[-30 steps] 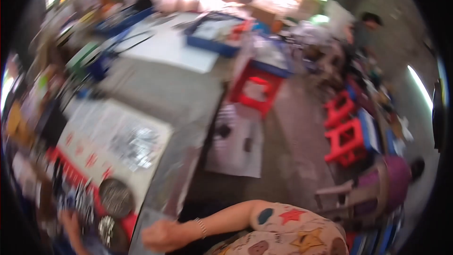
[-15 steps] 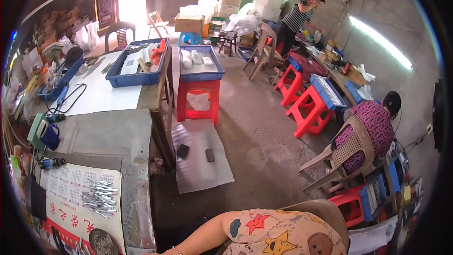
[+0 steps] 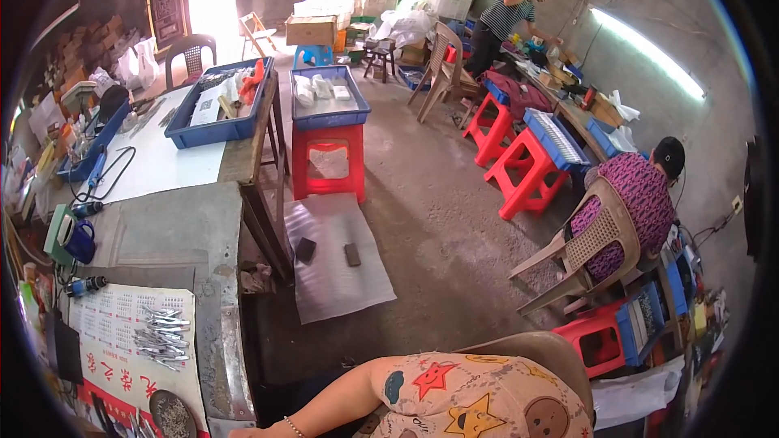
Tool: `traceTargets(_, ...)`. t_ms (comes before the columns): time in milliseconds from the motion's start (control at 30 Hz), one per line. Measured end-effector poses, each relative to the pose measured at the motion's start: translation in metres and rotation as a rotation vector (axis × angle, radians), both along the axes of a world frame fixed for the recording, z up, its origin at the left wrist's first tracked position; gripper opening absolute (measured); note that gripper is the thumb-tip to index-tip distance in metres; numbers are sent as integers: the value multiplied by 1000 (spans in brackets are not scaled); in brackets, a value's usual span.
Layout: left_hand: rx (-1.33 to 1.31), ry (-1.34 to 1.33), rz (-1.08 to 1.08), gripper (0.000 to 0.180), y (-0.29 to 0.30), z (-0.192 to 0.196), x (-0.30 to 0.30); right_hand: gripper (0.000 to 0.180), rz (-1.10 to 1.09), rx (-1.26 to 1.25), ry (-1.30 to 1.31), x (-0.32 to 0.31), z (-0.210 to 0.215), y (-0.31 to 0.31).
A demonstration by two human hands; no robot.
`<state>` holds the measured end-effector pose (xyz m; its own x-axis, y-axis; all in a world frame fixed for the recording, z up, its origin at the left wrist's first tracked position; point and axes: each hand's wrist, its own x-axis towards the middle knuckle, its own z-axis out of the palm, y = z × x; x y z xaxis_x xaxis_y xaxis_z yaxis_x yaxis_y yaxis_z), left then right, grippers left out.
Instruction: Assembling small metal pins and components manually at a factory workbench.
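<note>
My right forearm [image 3: 337, 405], with a beaded bracelet at the wrist, comes down from a star-patterned sleeve [image 3: 454, 393]. Only a sliver of my right hand [image 3: 250, 433] shows at the lower edge; its fingers are cut off. My left hand is out of the picture. Nearest to the right hand is a dark round dish [image 3: 172, 412] of small pieces, on the worktable. Slim silver metal pieces [image 3: 162, 337] lie in a loose pile on a printed calendar sheet [image 3: 105, 316] farther up. Whether I hold anything cannot be seen.
Blue-handled tools [image 3: 85, 285] and a blue tray [image 3: 215, 131] rest on the table. A red stool [image 3: 329, 166] carries another blue tray [image 3: 333, 120]; foam sheeting [image 3: 341, 292] covers floor beside it. One person [image 3: 629, 203] sits at right; another [image 3: 507, 16] stands farther back.
The whole scene has shifted slightly left and up as my head turned. My right arm keeps nearly the same pose, with a bit more wrist showing. Tools and trays stay in place.
</note>
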<state>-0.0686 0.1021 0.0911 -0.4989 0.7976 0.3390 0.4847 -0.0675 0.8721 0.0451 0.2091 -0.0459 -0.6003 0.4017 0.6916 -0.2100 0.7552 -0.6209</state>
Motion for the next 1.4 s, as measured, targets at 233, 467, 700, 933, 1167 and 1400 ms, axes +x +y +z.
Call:
traceTargets(233,-145,-418,-37,10,-41,-23,44,27,-29,-6,14,-6,-5,-4)
traceTargets(467,-307,-759,-382,14,-66,-62,24,28,-72,43,-7,-5,1,-7)
traceTargets(700,-143,-861,-320,14,-75,-75,58,27,-80,64,-16,-4,-1,-6)
traceTargets(933,-129,-944,-259,13,-85,-73,64,21,-61,79,-4,-6,-2,-6)
traceTargets(1167,-110,-1020,52,14,-90,-60,78,5,163,-488,-71,8,37,-8)
traceTargets(1400,-148,-1149,87,16,-120,-73,79,8,970,-776,-235,52,178,-23)
